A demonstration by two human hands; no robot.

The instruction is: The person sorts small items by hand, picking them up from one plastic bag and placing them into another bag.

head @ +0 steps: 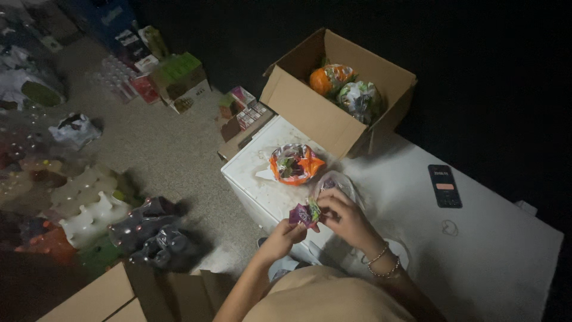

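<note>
On the carpeted floor point(161, 149) at the far left lie shrink-wrapped packs of dark plastic bottles point(146, 229) and pale bottles point(89, 200), with small coloured cartons point(179, 77) further back; the dim light hides their details. A flap of a brown cardboard box point(89, 298) shows at the lower left edge.

The left hand point(283, 235) reaches in from below, its fingers pinching the lower edge of a small purple foil-wrapped piece with a green tip point(305, 213). The right hand point(342, 214), with beaded bracelets point(381, 262) at the wrist, pinches the same piece from the other side, fingers curled close. The piece is held just above the front edge of the white desk point(476, 250), between both hands. Right behind the right hand lies a clear plastic bag point(341, 180).

Beyond the hands, a round orange bundle wrapped in clear film point(295, 164) rests on the desk. Behind it stands an open brown cardboard box point(333, 95) holding an orange wrapped bundle point(330, 77) and a greenish wrapped bundle point(360, 98). Further right, a dark phone with a lit screen point(444, 186) lies flat on the desk.

The step in hand looks like folding or shaping the small piece. The next move likely calls for a steady two-sided pinch, so the thin foil does not tear or slip.
</note>
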